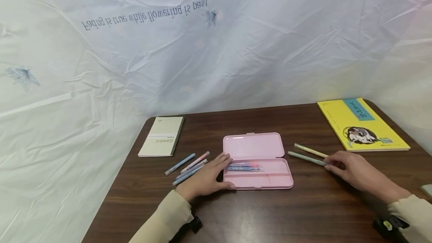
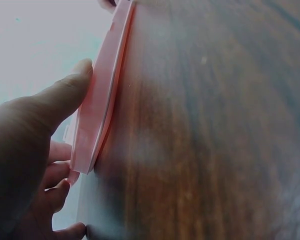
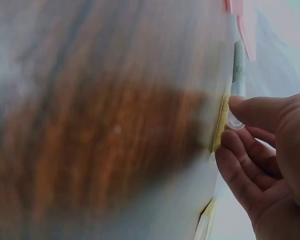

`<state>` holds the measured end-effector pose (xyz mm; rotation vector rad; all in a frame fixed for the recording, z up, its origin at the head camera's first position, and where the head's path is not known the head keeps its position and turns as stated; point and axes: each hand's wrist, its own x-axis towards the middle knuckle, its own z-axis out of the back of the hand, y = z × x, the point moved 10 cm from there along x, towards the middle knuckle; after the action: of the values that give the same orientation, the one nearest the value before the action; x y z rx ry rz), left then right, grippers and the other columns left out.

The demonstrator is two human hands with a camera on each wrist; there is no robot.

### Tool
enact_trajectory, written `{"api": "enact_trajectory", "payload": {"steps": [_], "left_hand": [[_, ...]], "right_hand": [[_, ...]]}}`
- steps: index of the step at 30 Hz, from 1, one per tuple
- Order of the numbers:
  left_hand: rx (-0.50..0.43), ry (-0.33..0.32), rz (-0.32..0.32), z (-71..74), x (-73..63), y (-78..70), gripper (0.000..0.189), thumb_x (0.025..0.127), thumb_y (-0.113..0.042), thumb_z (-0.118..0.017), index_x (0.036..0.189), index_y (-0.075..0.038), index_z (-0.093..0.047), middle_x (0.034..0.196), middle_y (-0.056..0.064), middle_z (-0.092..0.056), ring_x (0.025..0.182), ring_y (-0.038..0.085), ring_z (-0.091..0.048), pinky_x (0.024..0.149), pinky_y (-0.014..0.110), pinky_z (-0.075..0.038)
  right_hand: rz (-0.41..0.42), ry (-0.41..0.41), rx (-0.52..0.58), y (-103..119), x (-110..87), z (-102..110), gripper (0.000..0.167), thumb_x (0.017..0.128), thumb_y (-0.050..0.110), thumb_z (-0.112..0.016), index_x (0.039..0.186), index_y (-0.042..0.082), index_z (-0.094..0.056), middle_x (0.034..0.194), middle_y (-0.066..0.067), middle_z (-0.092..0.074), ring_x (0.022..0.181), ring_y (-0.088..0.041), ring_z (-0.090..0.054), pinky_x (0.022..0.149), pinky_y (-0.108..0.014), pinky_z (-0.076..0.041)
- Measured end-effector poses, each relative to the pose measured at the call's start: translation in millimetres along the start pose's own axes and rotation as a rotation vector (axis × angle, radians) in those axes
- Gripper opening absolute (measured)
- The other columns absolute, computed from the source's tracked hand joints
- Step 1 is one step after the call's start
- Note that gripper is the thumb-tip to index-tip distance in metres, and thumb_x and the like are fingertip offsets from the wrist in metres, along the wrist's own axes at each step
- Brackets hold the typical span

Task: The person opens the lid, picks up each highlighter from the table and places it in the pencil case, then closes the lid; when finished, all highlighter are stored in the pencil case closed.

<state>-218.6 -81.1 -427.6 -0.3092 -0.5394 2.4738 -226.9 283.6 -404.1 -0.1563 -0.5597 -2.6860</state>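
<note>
An open pink pencil case [image 1: 244, 180] lies on the dark wooden table. My left hand [image 1: 207, 177] grips its left end, thumb along the front side [image 2: 97, 110] and fingers over the left edge. Inside, several blue and pink pens [image 1: 243, 168] lie in the long rear compartment; two smaller front compartments hold nothing. To the right of the case, my right hand [image 1: 352, 170] pinches the near end of a grey-green pen [image 1: 305, 158] between thumb and fingers. A yellow pen [image 1: 309, 150] lies just behind it, its near end close to the fingertips.
Several blue and pink pens [image 1: 183, 163] lie left of the left hand. A white notepad [image 1: 160, 138] is at the back left, and a yellow book [image 1: 364, 126] at the back right. A pale object [image 1: 427, 189] shows at the right edge. A white printed curtain [image 1: 216, 55] hangs behind the table.
</note>
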Motion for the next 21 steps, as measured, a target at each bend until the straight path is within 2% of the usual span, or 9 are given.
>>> {"api": "enact_trajectory", "payload": {"steps": [15,21], "left_hand": [[0.010,-0.003,-0.009,-0.9,0.7,1.1,0.091,0.088,-0.063,-0.065,0.158,-0.017,-0.030,0.165,-0.002,-0.021,0.153,0.015,-0.013,0.119,0.045,-0.026],[0.012,-0.002,-0.014,-1.1,0.8,0.9,0.091,0.088,-0.063,-0.065,0.158,-0.016,-0.030,0.165,-0.002,-0.021,0.153,0.016,-0.013,0.119,0.045,-0.026]], "right_hand": [[0.003,0.008,0.005,7.7,10.3,17.5,0.009,0.090,0.017,-0.075,0.097,0.011,-0.074,0.079,0.012,-0.060,0.070,0.001,-0.047,0.057,-0.024,-0.045],[0.076,-0.075,-0.003,23.6,15.8,30.5,0.007,0.087,0.014,-0.078,0.093,0.014,-0.074,0.076,0.016,-0.058,0.069,0.003,-0.045,0.056,-0.023,-0.042]]}}
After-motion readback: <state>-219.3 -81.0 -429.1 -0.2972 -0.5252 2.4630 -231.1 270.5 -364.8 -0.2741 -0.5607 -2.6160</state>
